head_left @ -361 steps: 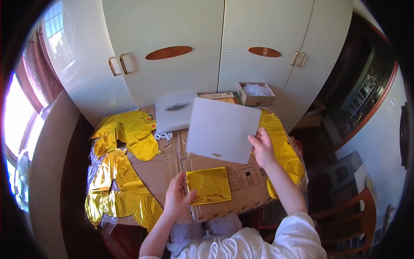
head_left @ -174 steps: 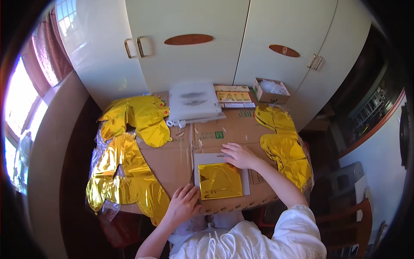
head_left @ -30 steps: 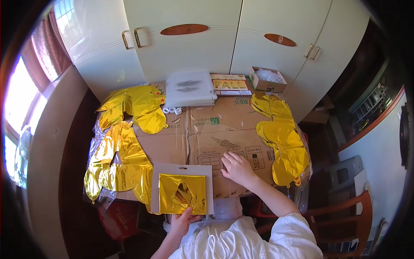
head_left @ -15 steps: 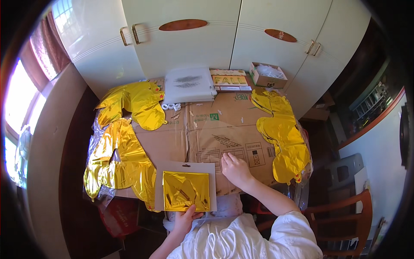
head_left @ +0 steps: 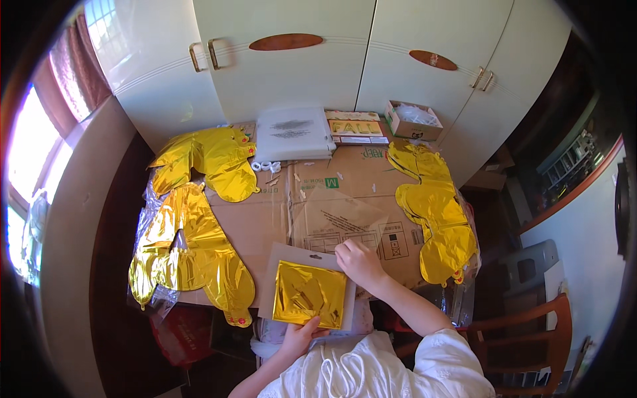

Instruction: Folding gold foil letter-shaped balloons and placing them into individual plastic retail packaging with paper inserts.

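Observation:
My left hand (head_left: pixel 302 337) grips the bottom edge of a light grey backing card (head_left: pixel 265 298), which carries a folded gold foil balloon (head_left: pixel 309 295). The card has a hanging slot at its top and tilts a little to the right, above the table's near edge. Beside the card's upper right corner, my right hand (head_left: pixel 360 264) has its fingers closed in a pinch. They seem to hold the near edge of a clear plastic bag (head_left: pixel 342 211), spread over the cardboard; the fingertips are partly hidden.
Flattened gold foil balloons lie at left (head_left: pixel 192 245) and right (head_left: pixel 431 205) on the cardboard-covered table (head_left: pixel 259 225). Along the back are a stack of clear bags (head_left: pixel 292 136), printed cards (head_left: pixel 358 127), small white rolls (head_left: pixel 265 166) and a small box (head_left: pixel 415 121). A wooden chair (head_left: pixel 561 325) stands right.
My left hand has carried the carded foil balloon to the right and tilted it, closer to my right hand. My right hand has drawn slightly nearer to me, and the clear bag has shifted.

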Demonstrator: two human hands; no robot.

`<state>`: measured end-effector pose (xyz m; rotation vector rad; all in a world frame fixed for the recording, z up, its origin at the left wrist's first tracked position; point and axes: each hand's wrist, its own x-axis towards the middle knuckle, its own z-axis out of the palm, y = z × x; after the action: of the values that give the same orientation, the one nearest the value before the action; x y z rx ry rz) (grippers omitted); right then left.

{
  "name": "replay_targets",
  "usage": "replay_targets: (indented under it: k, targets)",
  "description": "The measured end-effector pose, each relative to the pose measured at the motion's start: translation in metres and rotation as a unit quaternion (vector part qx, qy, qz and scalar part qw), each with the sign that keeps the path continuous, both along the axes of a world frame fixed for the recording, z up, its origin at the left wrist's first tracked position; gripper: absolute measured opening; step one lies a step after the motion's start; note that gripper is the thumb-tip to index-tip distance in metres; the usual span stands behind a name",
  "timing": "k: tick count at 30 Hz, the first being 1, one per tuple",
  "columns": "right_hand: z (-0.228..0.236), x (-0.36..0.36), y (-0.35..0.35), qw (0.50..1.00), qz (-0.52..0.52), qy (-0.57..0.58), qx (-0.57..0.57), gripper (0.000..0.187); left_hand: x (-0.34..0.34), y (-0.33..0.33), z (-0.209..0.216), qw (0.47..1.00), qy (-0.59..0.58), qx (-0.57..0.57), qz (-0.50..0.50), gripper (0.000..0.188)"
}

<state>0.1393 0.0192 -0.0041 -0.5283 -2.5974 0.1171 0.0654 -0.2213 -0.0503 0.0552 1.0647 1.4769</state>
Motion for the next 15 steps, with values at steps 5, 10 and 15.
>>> replay_targets:
  k: [5, 10, 15]
  targets:
    - [-0.001, -0.007, -0.003, 1.000, -0.001, -0.008, 0.009, 0.013, 0.005, 0.005, -0.010, 0.999, -0.045, 0.010, -0.018, 0.032]
    - [0.001, -0.013, -0.003, 0.999, 0.015, -0.017, 0.024, 0.012, 0.003, 0.008, -0.013, 0.997, -0.071, 0.024, -0.025, 0.032]
    - [-0.001, -0.019, -0.004, 0.999, 0.023, -0.007, 0.028, 0.013, 0.002, 0.008, -0.017, 0.996, -0.084, 0.023, -0.029, 0.031]
